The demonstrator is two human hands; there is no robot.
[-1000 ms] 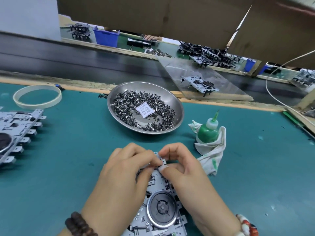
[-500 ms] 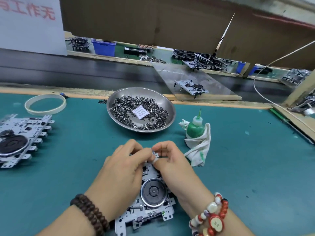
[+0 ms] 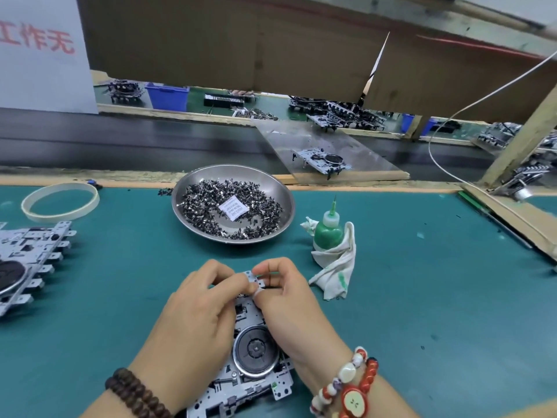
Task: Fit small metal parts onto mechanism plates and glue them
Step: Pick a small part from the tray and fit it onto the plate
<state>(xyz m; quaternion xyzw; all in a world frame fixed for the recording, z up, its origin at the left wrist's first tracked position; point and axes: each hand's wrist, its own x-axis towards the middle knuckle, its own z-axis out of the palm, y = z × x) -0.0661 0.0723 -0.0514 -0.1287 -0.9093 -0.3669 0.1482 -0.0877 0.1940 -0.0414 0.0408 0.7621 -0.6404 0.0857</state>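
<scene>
Teal matting [image 3: 422, 297] covers the bench, with a dark conveyor belt [image 3: 120, 140] running along its far side. At the far left lies a pale tape ring [image 3: 60, 201], and nearer, at the left edge, a stack of plates [image 3: 27, 263] with tabs pointing right. In the middle near the front, the left hand [image 3: 196, 315] and the right hand [image 3: 289, 300] meet over the far end of a plate [image 3: 256, 354] with a round black wheel; both sets of fingers are curled, thumbs and forefingers pinching the plate's top edge, where a small part would sit, though the part itself is too small to make out. Beyond the hands stands a shallow steel bowl [image 3: 283, 194] holding a heap of small dark metal parts [image 3: 205, 206] with a white paper packet [image 3: 233, 207] on top. Just right of the bowl a green glue bottle [image 3: 328, 230] stands upright, wrapped in a white rag [image 3: 334, 267]. Farther right, on a clear sheet across the belt, rests another mechanism [image 3: 324, 161].
</scene>
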